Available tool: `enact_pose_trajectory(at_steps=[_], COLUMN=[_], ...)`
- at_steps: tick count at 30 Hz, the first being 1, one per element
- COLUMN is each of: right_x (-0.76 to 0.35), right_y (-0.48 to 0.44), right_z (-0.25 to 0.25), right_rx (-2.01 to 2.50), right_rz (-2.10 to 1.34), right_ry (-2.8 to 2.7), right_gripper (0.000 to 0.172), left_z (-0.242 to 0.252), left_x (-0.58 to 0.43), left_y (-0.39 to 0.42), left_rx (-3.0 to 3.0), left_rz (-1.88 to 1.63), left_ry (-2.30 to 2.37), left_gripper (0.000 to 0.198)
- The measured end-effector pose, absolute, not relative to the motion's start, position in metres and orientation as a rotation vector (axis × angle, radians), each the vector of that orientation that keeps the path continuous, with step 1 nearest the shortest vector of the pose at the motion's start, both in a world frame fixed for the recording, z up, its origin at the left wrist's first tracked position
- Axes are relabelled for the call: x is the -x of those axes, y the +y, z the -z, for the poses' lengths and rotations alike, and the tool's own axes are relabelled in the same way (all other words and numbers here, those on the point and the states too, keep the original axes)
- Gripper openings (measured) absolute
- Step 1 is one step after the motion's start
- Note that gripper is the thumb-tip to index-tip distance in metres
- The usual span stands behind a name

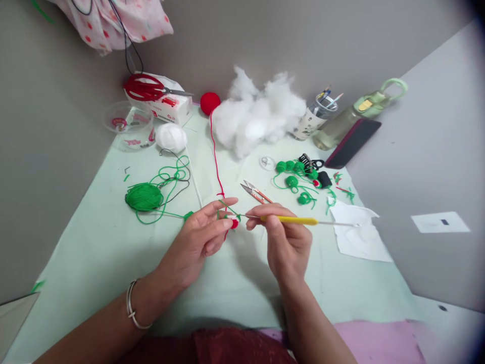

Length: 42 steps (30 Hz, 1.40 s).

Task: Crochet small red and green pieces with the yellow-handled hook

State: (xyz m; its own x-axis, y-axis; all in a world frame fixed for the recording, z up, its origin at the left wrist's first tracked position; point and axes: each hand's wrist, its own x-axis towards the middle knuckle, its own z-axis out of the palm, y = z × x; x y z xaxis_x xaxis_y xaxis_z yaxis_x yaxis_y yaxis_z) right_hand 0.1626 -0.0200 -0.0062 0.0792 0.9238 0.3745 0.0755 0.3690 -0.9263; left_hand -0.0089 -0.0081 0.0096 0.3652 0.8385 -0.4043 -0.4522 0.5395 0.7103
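Observation:
Between the thumb and fingers of my left hand is a small crochet piece in red, white and green. Green yarn runs over the left fingers, and its ball lies to the left. My right hand grips a crochet hook by its yellow handle, with the metal tip at the piece. Red yarn leads from the piece back to a red ball. White yarn stretches from a white ball toward my left hand. Thread snips lie just beyond my right hand.
White stuffing is heaped at the back. Several green crocheted balls lie right of centre. A pen cup, a bottle and a phone stand back right. Red-handled scissors rest on a tissue pack, beside a plastic tub.

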Motion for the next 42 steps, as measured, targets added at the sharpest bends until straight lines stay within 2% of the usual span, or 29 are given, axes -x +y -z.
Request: enact_pose_trajectory(at_steps=[3, 15, 22, 26, 29, 32, 37, 39, 42], right_x=[-0.164, -0.163, -0.160, -0.160, -0.162, -0.162, -0.158, -0.156, -0.155], right_y=[-0.017, -0.018, -0.027, -0.032, -0.035, -0.032, -0.020, -0.019, -0.024], right_z=[0.007, 0.004, 0.005, 0.010, 0.011, 0.007, 0.001, 0.003, 0.009], right_rx=[0.962, 0.928, 0.971, 1.028, 1.087, 1.038, 0.982, 1.000, 1.049], right_rz=[-1.007, -1.142, -0.651, -0.320, -0.173, -0.350, -0.779, -0.802, -0.645], right_ry=[-1.253, -1.152, -1.591, -1.909, -1.977, -1.781, -1.387, -1.423, -1.586], right_gripper=[0.020, 0.023, 0.025, 0.031, 0.037, 0.034, 0.021, 0.019, 0.024], left_z=[-0.009, -0.008, -0.003, 0.001, 0.000, -0.005, -0.009, -0.008, -0.005], left_x=[0.009, 0.008, 0.007, 0.004, 0.004, 0.008, 0.012, 0.010, 0.006], left_y=[-0.008, -0.008, -0.012, -0.016, -0.015, -0.009, -0.005, -0.008, -0.011], left_rx=[-0.553, -0.598, -0.754, -0.736, -0.596, -0.442, -0.519, -0.588, -0.619], left_rz=[-0.885, -0.912, -1.046, -1.093, -0.993, -0.869, -0.902, -0.929, -0.971], left_ry=[0.835, 0.882, 1.024, 1.018, 0.905, 0.806, 0.839, 0.888, 0.932], left_gripper=[0.044, 0.043, 0.039, 0.049, 0.056, 0.052, 0.048, 0.052, 0.054])
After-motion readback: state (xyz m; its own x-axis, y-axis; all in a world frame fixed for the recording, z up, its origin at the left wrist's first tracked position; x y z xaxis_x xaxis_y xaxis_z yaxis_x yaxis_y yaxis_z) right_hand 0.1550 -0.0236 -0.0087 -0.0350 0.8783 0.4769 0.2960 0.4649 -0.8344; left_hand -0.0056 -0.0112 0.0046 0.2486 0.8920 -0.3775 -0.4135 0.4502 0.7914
